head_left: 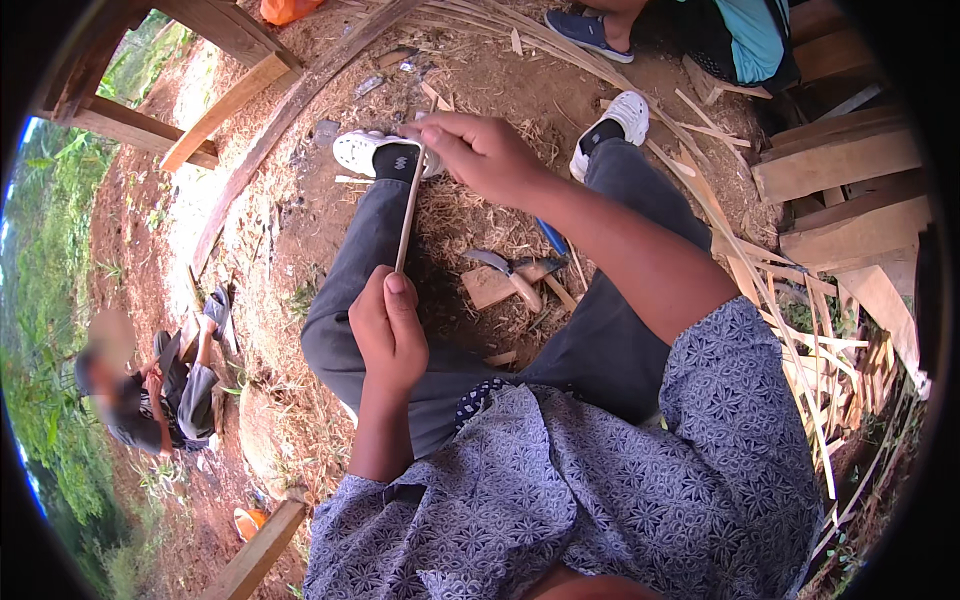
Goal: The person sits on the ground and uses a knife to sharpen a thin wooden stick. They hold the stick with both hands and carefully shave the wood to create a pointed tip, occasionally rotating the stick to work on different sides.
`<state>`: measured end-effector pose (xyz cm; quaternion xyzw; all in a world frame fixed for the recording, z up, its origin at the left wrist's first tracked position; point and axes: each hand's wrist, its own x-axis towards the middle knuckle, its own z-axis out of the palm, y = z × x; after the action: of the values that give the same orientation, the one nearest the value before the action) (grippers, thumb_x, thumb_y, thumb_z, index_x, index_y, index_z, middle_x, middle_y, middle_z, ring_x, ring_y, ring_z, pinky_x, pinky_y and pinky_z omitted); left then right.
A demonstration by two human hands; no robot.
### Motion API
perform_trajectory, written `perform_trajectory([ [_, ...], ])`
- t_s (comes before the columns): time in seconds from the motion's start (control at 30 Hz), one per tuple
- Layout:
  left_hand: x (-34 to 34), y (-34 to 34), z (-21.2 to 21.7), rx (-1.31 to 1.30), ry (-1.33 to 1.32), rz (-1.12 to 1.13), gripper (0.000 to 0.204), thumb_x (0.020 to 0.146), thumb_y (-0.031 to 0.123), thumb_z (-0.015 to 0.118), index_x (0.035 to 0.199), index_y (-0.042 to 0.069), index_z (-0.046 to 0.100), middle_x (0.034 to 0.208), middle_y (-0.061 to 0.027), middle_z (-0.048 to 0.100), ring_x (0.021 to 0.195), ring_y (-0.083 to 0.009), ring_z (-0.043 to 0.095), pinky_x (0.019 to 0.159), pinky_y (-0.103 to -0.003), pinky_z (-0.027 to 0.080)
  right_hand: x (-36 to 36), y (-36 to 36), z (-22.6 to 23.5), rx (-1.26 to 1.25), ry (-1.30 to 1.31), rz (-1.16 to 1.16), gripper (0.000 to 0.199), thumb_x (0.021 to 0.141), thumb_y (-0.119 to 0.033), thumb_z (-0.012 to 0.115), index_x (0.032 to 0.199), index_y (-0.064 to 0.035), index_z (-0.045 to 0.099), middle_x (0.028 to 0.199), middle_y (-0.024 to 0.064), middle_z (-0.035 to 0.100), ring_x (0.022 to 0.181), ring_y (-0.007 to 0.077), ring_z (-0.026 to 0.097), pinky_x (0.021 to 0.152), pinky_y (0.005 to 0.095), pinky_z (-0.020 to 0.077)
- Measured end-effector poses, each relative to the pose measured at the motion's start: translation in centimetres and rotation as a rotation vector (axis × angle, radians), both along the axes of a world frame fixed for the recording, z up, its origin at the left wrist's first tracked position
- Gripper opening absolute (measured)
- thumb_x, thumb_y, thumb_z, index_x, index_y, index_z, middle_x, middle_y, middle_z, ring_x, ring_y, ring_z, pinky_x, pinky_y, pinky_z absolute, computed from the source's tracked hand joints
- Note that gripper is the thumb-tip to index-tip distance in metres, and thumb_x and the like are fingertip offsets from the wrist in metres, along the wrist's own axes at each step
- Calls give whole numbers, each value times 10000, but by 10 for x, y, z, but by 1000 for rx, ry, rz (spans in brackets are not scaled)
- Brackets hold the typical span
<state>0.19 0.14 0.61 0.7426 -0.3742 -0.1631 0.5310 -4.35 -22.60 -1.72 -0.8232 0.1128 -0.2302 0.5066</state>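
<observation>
My left hand (388,330) is closed around the lower end of a thin pale wooden strip (409,220), thumb on top. The strip rises over my left shin toward my right hand (478,160), whose fingers close on its upper part near the white shoe. Between my legs lies a knife (524,291) with a short curved blade and a pale wooden handle, resting by a wooden block (488,286). A blue-handled tool (550,237) lies just beyond it, partly hidden by my right forearm.
Shavings (460,215) cover the dirt around my feet. Long split strips (715,205) and a heap of offcuts (835,375) lie to the right, near stacked boards (840,170). One person (160,390) sits at the left; another person's shoe (590,35) shows at the top.
</observation>
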Motion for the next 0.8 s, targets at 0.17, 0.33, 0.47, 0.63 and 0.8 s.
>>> perform_trajectory([
  [0.17, 6, -5, 1, -9, -70, 10, 437, 1080, 270, 380, 723, 29, 452, 597, -38, 429, 541, -130, 394, 514, -311, 295, -4, 29, 8, 59, -4, 1, 330, 1052, -240, 525, 1256, -24, 668, 977, 92, 759, 743, 74, 636, 673, 276, 504],
  [0.33, 5, -3, 2, 0, -95, 9, 440, 1077, 281, 383, 727, 26, 458, 596, -24, 427, 548, -113, 379, 513, -303, 274, 2, 7, -3, 40, -98, -9, 306, 1022, -263, 544, 1182, -61, 709, 948, 149, 744, 845, 256, 732, 770, 350, 543],
  [0.47, 9, -1, 3, -7, -109, -10, 427, 1075, 272, 389, 743, 18, 477, 600, -49, 444, 535, -148, 407, 513, -321, 303, 2, 10, 24, 62, 80, -192, 320, 1020, -271, 540, 1169, -41, 706, 979, 146, 748, 866, 291, 731, 766, 368, 551],
  [0.63, 15, -7, 0, 38, -166, -19, 388, 1069, 233, 401, 754, 20, 477, 600, -96, 451, 510, -227, 447, 513, -354, 344, -4, 18, 1, 5, -28, 116, 316, 1048, -235, 529, 1217, -19, 686, 1066, 126, 754, 983, 176, 721, 847, 296, 532],
  [0.8, 13, -3, 1, -16, -145, -62, 369, 1060, 220, 421, 755, 18, 469, 600, -106, 438, 508, -259, 446, 511, -370, 339, -3, 6, 13, 81, -52, -114, 317, 1029, -264, 551, 1187, -36, 704, 993, 146, 750, 912, 197, 719, 799, 319, 534],
])
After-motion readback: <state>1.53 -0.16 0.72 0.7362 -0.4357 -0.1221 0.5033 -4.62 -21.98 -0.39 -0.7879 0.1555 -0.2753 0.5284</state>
